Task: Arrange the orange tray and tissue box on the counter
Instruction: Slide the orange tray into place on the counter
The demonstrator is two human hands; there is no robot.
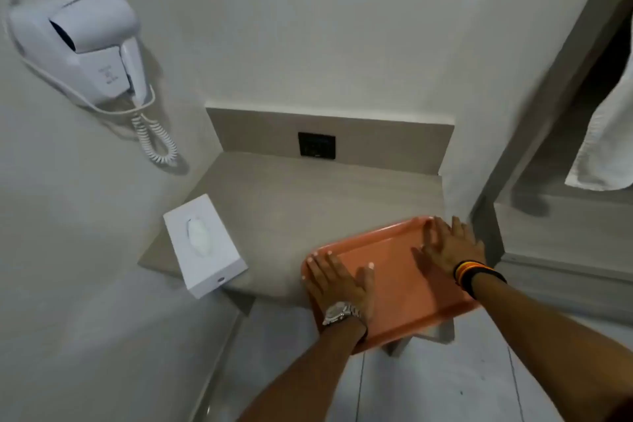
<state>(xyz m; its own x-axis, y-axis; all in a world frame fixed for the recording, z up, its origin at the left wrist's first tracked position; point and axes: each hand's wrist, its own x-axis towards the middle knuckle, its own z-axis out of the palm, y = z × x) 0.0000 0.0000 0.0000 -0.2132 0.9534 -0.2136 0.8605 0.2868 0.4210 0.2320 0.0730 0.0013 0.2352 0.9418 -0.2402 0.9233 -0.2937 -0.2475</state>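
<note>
An orange tray (394, 271) lies at the front right of the beige counter (301, 202), and its near part hangs past the counter's front edge. My left hand (337, 284) rests flat on the tray's left end with fingers spread. On the tray's far right corner my right hand (452, 245) lies flat, slightly blurred. Neither hand grips the tray. A white tissue box (203, 247) sits at the counter's front left corner, angled, its near end over the edge, with a tissue showing in its slot.
A white wall-mounted hair dryer (85, 41) with a coiled cord hangs on the left wall. A dark socket panel (317, 144) sits in the counter's back splash. A white towel (606, 134) hangs at the right beyond a door frame. Pale floor tiles lie below.
</note>
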